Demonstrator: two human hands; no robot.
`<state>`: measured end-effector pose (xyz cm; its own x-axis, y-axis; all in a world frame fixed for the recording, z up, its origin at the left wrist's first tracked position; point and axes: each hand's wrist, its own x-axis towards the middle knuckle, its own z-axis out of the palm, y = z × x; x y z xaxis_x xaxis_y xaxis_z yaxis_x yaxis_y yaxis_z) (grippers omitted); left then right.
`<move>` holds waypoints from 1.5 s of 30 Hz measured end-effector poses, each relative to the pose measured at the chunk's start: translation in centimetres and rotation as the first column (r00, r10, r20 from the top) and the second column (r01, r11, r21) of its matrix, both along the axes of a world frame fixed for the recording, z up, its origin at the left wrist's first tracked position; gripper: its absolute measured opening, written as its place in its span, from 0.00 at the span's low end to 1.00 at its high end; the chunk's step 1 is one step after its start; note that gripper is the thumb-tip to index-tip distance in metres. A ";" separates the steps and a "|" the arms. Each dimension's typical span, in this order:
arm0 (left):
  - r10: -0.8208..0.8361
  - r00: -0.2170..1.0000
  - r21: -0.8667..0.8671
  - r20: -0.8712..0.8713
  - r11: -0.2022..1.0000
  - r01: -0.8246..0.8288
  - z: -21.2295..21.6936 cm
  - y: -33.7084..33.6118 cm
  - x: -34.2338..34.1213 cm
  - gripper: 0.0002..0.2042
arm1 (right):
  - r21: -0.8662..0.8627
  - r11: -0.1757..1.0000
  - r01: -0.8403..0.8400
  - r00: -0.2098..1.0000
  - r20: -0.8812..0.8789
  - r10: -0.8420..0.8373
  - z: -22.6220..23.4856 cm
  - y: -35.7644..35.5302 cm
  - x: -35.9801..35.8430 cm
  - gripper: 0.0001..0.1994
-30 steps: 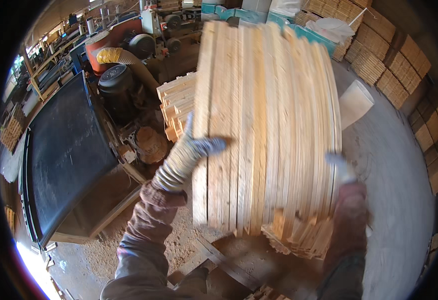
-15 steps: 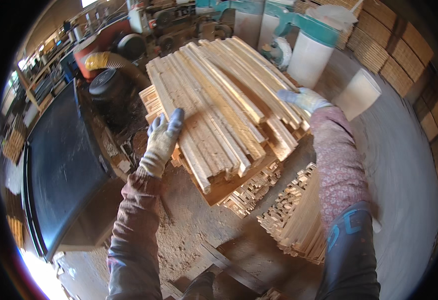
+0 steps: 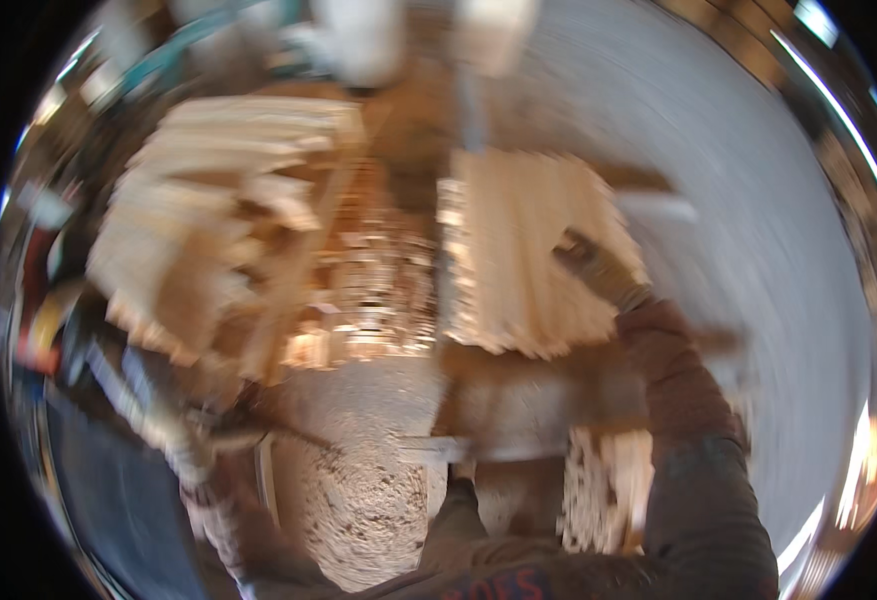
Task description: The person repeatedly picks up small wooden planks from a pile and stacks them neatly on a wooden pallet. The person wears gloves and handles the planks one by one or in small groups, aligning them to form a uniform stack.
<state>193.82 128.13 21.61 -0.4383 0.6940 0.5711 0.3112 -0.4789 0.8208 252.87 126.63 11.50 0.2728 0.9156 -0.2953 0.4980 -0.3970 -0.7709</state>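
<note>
The whole view is smeared by motion. My left hand (image 3: 158, 410), in a pale work glove, is low at the left with its fingers stretched out and nothing visible in them. It is beside the near left corner of a stack of wooden strips (image 3: 163, 225). My right hand (image 3: 603, 270), also gloved, hangs over a second stack of wooden strips (image 3: 518, 250) on the right. Its fingers are dark and blurred, and whether it touches the wood is unclear. Between the two stacks lies a lower pile of strips (image 3: 383, 275) with its ends showing.
A dark panel (image 3: 98, 490) stands at the lower left. Sawdust covers the floor (image 3: 358, 500) near my feet. Another bundle of strips (image 3: 608, 480) lies beneath my right arm. Pale cylindrical machine parts (image 3: 358, 40) are at the back, and stacked timber (image 3: 748, 50) is at the far right.
My view has swung to the right, so the large stack now appears further left. Both hands have come away from that stack; the right one is over the second stack.
</note>
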 end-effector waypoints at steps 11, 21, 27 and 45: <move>-0.994 0.004 -0.708 0.105 -0.072 0.702 -14.8 -26.1 33.8 0.14 | -0.388 0.629 0.673 0.729 0.204 -0.654 -8.5 -69.1 -6.2 0.30; -0.639 -0.597 -0.677 0.486 -0.706 0.205 -22.1 -66.0 51.9 0.31 | 0.049 -0.102 0.994 -0.110 0.199 -0.974 -17.2 -111.1 -14.3 0.25; -0.811 -0.553 -0.840 -0.190 -0.158 0.520 -33.6 -68.1 62.4 0.34 | -0.157 -0.425 0.892 -0.364 0.309 -0.878 -21.2 -123.1 -13.4 0.35; -0.886 -0.442 -0.816 0.142 -0.358 0.453 -30.5 -68.8 66.1 0.25 | 0.152 -0.562 0.813 -0.582 0.240 -0.777 -16.9 -121.6 -12.0 0.20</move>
<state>259.91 59.30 -8.89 0.9505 -0.0294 -0.3093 0.2804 -0.3477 0.8947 240.90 5.07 -5.42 0.5804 -0.8106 -0.0782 -0.6257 -0.3825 -0.6798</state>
